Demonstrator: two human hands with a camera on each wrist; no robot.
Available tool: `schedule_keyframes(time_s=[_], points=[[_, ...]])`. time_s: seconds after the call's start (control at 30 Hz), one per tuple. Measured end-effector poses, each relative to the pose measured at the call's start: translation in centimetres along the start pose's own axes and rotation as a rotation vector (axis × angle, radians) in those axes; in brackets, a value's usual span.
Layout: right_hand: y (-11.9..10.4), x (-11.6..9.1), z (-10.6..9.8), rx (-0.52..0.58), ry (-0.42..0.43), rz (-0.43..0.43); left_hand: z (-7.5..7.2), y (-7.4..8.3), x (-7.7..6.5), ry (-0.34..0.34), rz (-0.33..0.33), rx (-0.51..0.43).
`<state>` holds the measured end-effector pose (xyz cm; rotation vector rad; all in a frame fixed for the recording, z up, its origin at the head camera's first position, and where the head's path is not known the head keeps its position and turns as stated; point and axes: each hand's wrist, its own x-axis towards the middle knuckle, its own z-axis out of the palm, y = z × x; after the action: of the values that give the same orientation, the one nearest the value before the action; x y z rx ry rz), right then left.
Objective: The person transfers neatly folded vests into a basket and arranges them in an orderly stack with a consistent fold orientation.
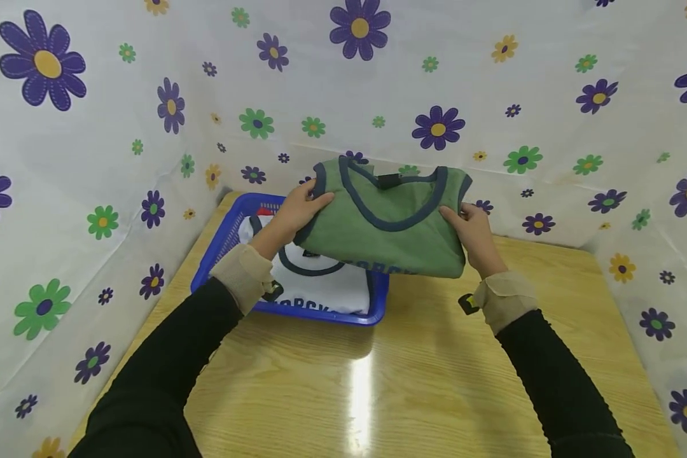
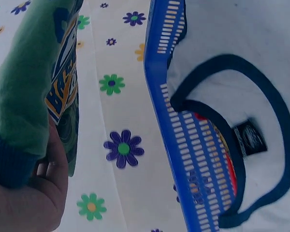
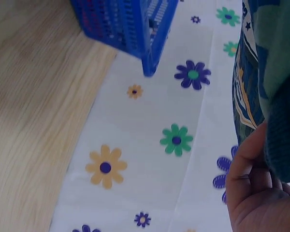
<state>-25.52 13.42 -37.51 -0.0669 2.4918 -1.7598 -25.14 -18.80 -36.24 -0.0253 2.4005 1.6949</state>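
Note:
A green shirt (image 1: 372, 235) with dark blue neck and sleeve trim is held up in the air, folded, its collar at the top. My left hand (image 1: 299, 210) grips its left shoulder edge, thumb on the front. On the opposite edge my right hand (image 1: 474, 235) pinches the cloth the same way. Printed lettering shows on the fabric beside the fingers in both wrist views. Behind and below the left hand, a white shirt (image 1: 343, 292) with a dark collar lies in a blue plastic basket (image 1: 315, 315). The green shirt overlaps the basket's right part in the head view.
The basket stands at the back left of the wooden table (image 1: 435, 356). A flower-printed white sheet (image 1: 332, 89) walls the table at the back and both sides. Something red (image 1: 264, 211) peeks out at the basket's back left.

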Motion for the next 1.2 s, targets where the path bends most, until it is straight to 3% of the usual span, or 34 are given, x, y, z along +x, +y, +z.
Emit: schedule_keyframes(time_s=[0.17, 0.47, 0.67, 1.0, 1.2], points=[[-0.5, 0.5, 2.2, 0.010, -0.059, 0.011, -2.5, -1.4, -1.4, 0.007, -0.015, -0.029], [-1.3, 0.9, 6.4, 0.022, -0.147, 0.051, -6.3, -3.5, -3.2, 0.007, -0.042, 0.054], [-1.4, 1.1, 8.8, 0.058, -0.230, 0.066, -8.4, -5.1, -3.5, 0.009, -0.059, 0.087], [0.3, 1.1, 11.5, -0.039, -0.270, 0.099, -9.7, -8.0, -3.7, -0.086, -0.178, 0.145], [1.4, 1.2, 13.2, -0.100, -0.271, 0.083, -10.0, -9.6, -3.8, -0.077, -0.240, 0.192]])
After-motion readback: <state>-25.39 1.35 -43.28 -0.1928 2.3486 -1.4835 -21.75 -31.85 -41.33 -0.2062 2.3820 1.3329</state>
